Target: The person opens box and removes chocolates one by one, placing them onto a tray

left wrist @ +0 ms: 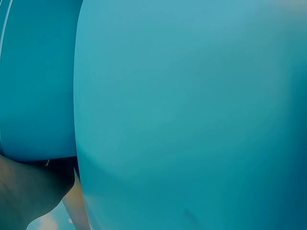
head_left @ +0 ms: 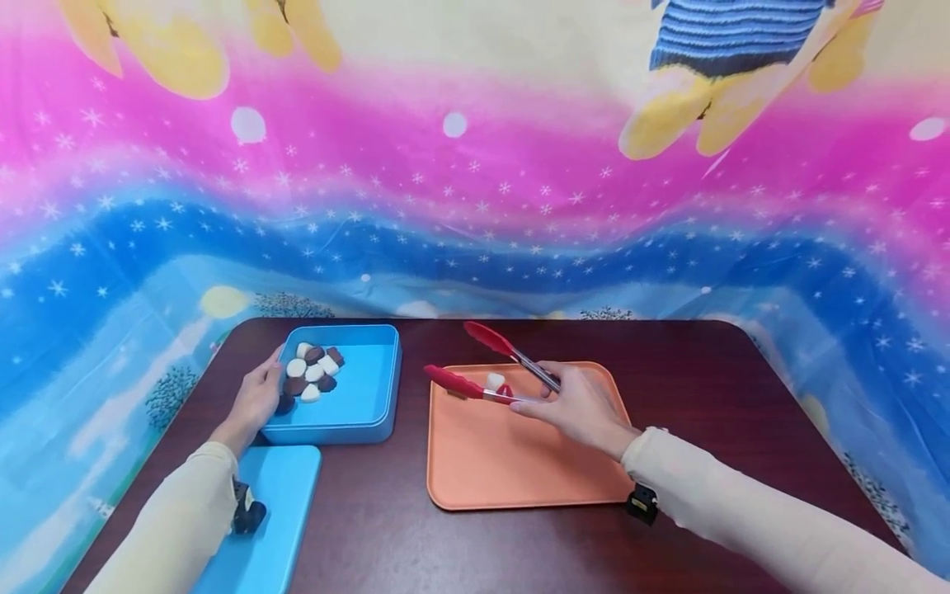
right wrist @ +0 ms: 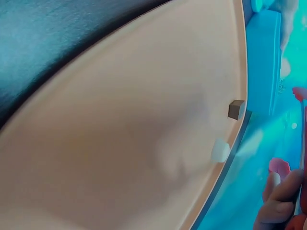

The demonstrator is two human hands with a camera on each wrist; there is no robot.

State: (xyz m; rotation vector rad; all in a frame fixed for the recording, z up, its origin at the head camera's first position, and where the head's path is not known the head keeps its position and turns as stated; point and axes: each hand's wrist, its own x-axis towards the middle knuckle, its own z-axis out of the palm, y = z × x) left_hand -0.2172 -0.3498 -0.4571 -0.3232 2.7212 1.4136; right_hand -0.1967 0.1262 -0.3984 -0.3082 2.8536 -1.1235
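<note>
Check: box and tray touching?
Apart. The head view shows a strip of dark table running between the box and the tray.

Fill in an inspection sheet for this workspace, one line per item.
Surface: dark reddish-brown table, glossy.
Things in use: open light-blue box holding brown and white chocolate-like pieces; orange tray with a white piece and a dark brown piece near its edge; red-tipped tongs, spread, holding nothing; light-blue lid lying flat.
Clutter: nothing seen.
Hands: left hand touches the box's left side; right hand holds the tongs above the tray.
Cables: nothing seen.
Surroundings: pink-and-blue printed backdrop with snowflakes.
</note>
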